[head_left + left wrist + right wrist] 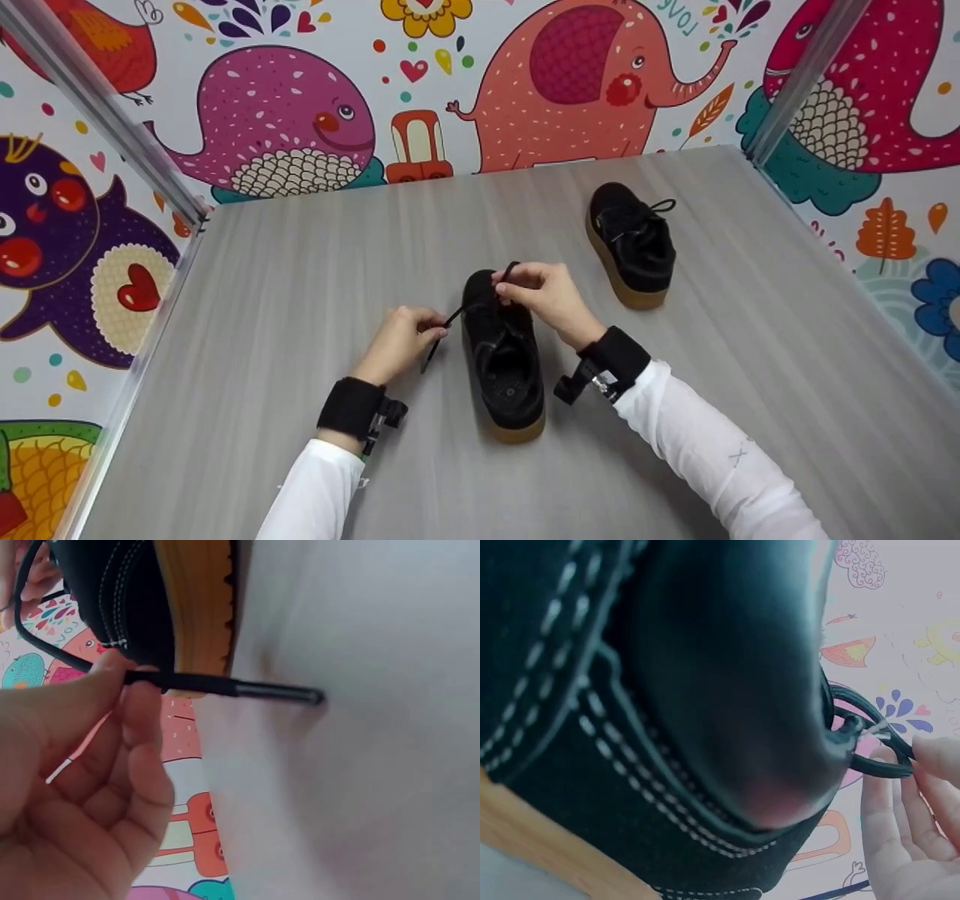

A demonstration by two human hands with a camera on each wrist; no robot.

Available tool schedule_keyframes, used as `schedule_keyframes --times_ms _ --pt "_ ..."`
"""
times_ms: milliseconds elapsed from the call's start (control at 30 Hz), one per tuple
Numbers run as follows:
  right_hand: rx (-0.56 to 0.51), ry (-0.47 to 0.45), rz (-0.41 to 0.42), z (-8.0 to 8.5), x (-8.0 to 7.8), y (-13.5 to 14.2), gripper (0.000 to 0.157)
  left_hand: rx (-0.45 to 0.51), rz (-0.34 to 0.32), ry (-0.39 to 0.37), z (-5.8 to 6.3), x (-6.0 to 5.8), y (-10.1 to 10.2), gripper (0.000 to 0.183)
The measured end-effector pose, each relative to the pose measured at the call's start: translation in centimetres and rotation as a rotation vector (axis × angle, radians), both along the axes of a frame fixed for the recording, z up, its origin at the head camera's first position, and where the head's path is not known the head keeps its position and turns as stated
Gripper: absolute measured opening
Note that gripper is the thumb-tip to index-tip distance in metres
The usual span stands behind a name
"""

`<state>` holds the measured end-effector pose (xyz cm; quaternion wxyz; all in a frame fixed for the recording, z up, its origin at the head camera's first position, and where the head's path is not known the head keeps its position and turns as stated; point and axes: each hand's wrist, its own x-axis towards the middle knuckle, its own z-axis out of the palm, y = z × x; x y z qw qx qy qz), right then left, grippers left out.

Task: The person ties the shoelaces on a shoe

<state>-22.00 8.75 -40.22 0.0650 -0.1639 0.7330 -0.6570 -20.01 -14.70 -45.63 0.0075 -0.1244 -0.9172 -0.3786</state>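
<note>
A black low shoe with a tan sole stands on the table between the hands, its toe pointing away. My left hand, to its left, pinches one end of a black shoelace between thumb and forefinger. In the left wrist view, the hard lace tip sticks out past the fingers. Over the front of the shoe, my right hand pinches another part of the lace. The right wrist view shows a lace loop at those fingertips. The knot area is partly hidden by the right fingers.
A second black shoe with a tan sole stands farther back on the right, its lace tied in a bow. The grey wood-grain table is bordered by cartoon-printed panels at the back and both sides.
</note>
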Motion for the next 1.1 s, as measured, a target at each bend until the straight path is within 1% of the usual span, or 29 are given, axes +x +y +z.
schedule_keyframes --times_ms 67,133,267,367,433,500,700,800,900,1000,1100 --pt "-0.006 0.005 -0.001 0.1 0.0 0.0 0.016 0.012 0.004 0.009 0.3 0.3 -0.2 0.010" --pt "-0.006 0.016 -0.001 0.1 0.0 0.0 0.016 0.027 0.008 0.023 1.0 0.6 -0.4 0.008" --pt "-0.005 0.027 -0.003 0.1 0.0 0.0 0.016 0.066 0.005 0.066 2.6 1.3 -0.5 0.008" --pt "-0.007 0.028 -0.009 0.1 0.0 -0.1 0.016 0.102 0.001 0.098 3.9 1.9 0.0 0.008" --pt "-0.017 0.023 -0.013 0.0 0.0 -0.1 0.016 0.118 -0.010 0.133 4.7 2.4 0.5 0.007" --pt "-0.029 0.023 -0.013 0.0 0.0 -0.1 0.016 0.125 -0.028 0.185 5.3 2.8 1.1 0.008" --pt "-0.040 0.038 -0.004 0.0 0.1 -0.1 0.016 0.163 -0.078 0.325 6.6 3.9 2.9 0.011" --pt "-0.026 0.052 -0.005 0.1 0.1 0.0 0.015 0.182 -0.096 0.396 7.0 4.2 3.7 0.011" --pt "-0.014 0.059 -0.001 0.2 0.1 0.1 0.015 0.198 -0.110 0.471 7.0 4.4 4.5 0.009" --pt "-0.005 0.062 0.001 0.3 0.2 0.1 0.016 0.210 -0.123 0.552 6.6 4.5 5.3 0.007" --pt "-0.003 0.060 0.003 0.4 0.3 0.2 0.017 0.217 -0.140 0.642 6.0 4.5 5.8 0.007"
